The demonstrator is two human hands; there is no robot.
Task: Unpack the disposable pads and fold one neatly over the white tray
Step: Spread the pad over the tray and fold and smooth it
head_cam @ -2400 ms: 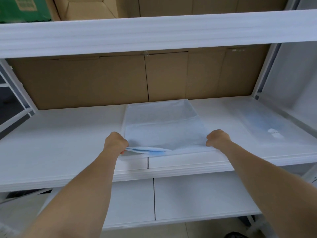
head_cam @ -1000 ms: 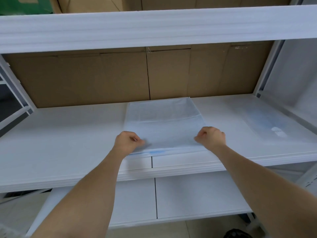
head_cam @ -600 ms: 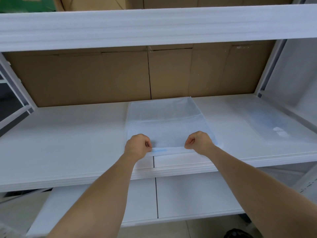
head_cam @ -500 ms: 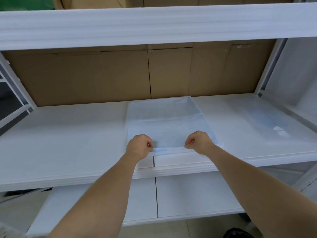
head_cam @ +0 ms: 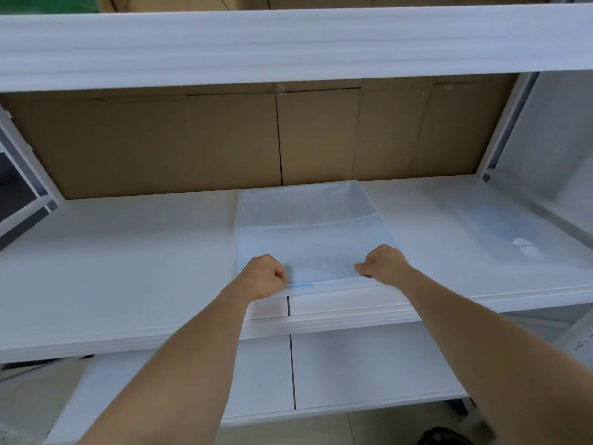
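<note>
A pale blue disposable pad (head_cam: 308,232) lies folded flat on the white middle shelf (head_cam: 122,252), reaching from the cardboard backing to the shelf's front edge. My left hand (head_cam: 264,276) pinches the pad's near edge toward its left corner, fingers curled. My right hand (head_cam: 383,263) pinches the same near edge toward the right corner. A thin blue strip of the pad shows at the edge between my hands. The white tray cannot be told apart under the pad.
A clear plastic package with more blue pads (head_cam: 500,232) lies on the shelf to the right. Brown cardboard (head_cam: 179,142) lines the back. A white upper shelf (head_cam: 288,43) hangs overhead and a lower shelf (head_cam: 369,364) runs below.
Both hands moved inward along the pad's near edge from the outer corners. The lifted, open near fold has been laid flat against the shelf.
</note>
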